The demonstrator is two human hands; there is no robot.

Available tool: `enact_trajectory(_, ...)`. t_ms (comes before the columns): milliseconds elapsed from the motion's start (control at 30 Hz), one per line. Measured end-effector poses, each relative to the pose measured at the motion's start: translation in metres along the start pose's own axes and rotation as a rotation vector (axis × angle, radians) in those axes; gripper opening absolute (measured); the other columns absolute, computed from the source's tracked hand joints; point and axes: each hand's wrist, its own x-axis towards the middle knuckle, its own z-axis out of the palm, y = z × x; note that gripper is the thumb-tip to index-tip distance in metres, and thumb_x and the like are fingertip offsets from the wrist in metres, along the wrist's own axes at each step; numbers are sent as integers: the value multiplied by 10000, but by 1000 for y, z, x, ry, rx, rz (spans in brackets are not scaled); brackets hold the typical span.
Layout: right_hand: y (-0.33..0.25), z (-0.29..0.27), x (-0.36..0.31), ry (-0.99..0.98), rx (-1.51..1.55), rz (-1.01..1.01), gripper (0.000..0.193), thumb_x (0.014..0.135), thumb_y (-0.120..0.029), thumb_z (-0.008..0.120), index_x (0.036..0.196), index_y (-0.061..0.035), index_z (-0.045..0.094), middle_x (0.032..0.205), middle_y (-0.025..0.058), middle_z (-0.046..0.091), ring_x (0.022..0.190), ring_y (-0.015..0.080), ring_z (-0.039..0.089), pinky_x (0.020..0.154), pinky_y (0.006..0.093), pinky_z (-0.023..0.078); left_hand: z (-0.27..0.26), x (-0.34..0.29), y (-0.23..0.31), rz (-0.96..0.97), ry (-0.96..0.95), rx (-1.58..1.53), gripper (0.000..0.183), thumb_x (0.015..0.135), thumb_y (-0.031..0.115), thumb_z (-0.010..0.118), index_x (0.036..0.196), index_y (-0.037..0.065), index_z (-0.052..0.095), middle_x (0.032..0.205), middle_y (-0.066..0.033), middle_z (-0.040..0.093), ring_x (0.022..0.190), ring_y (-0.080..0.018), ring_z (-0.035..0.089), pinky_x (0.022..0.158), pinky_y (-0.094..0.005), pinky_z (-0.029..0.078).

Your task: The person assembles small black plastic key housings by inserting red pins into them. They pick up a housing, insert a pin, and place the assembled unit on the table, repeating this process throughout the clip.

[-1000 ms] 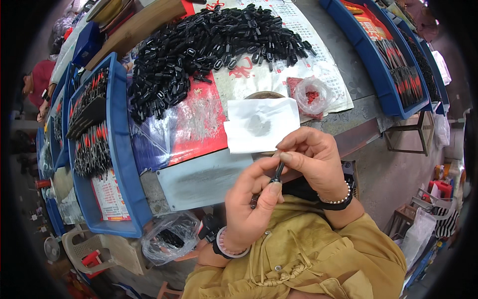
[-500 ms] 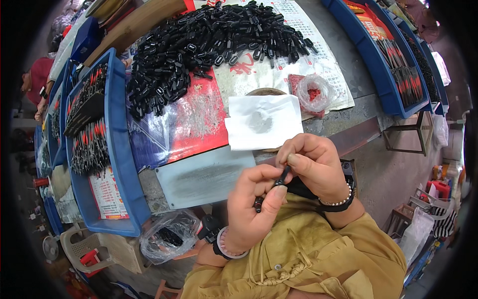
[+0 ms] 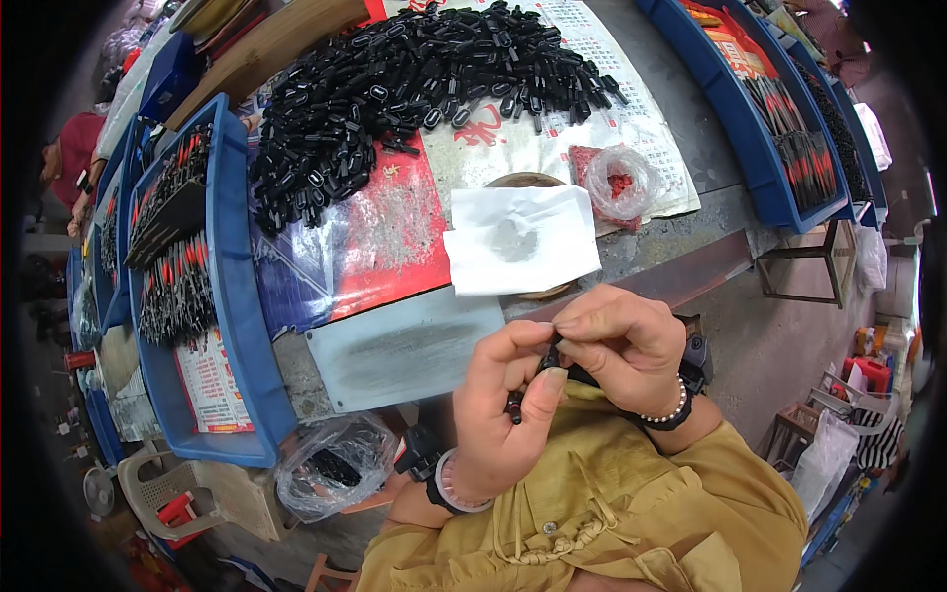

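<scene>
My left hand point(image 3: 500, 407) is closed round a slim black rod-like part point(image 3: 549, 359), which slants up between thumb and fingers. Its lower end pokes out below the palm. At the part's upper end, the thumb and fingertips of my right hand point(image 3: 631, 347) are pinched together. Whether they grip that tip or a tiny piece at it is hidden. Both hands are over my lap, just off the table's front edge. Beyond them lies a white paper sheet point(image 3: 523, 266) with a grey smudge, on a round wooden piece point(image 3: 530, 181). A grey plate point(image 3: 404, 350) is nearest my left hand.
A large heap of black parts point(image 3: 395, 84) covers the table's far side. A clear bag with small red pieces point(image 3: 621, 185) sits beyond the sheet. Blue bins point(image 3: 258, 345) of black-and-red parts flank both sides. A plastic bag point(image 3: 340, 469) hangs low left; another person point(image 3: 77, 163) is far left.
My right hand has dropped slightly, and its fingertips now meet the upper end of the black part. My left hand keeps its hold almost in place.
</scene>
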Motion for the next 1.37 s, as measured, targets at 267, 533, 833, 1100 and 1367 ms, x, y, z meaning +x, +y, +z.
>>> enact_trajectory(267, 0, 7, -3, 78, -128, -99, 172, 788, 69, 699, 934, 6, 633, 845, 109, 673, 750, 218, 675, 649, 288, 531, 0, 1, -5, 90, 4, 50, 373, 930, 32, 578, 1273, -41, 452, 838, -27, 594, 732, -36, 499, 654, -170, 405)
enact_trajectory(533, 7, 12, -6, 55, -125, -126, 190, 786, 78, 689, 950, 7, 625, 862, 116, 671, 759, 202, 678, 657, 273, 531, 3, -2, -15, 81, 140, 46, 298, 925, 52, 596, 1190, -34, 490, 821, -31, 618, 722, -37, 520, 655, -177, 418)
enact_trajectory(833, 2, 13, -6, 111, -24, -33, 180, 800, 78, 662, 971, 31, 632, 914, 144, 661, 787, 194, 664, 666, 261, 516, 0, -6, -9, 31, 145, -51, 258, 939, 51, 564, 1163, -37, 474, 803, -33, 602, 688, -47, 535, 641, -181, 421)
enact_trajectory(1100, 1, 10, -4, -4, -55, -87, 138, 792, 83, 656, 922, 35, 650, 901, 139, 659, 772, 204, 659, 669, 278, 516, -1, -6, -13, 26, 148, -105, 252, 950, 66, 550, 1155, -26, 436, 785, -36, 593, 650, -40, 511, 602, -171, 402)
enact_trajectory(1367, 9, 1, -8, -58, 486, 182, 331, 903, 55, 572, 1221, 36, 485, 1075, 129, 601, 901, 167, 640, 747, 270, 531, 7, 0, 0, -58, 101, -243, 304, 953, 160, 566, 1164, 13, 404, 685, -47, 576, 482, -34, 410, 423, -165, 302)
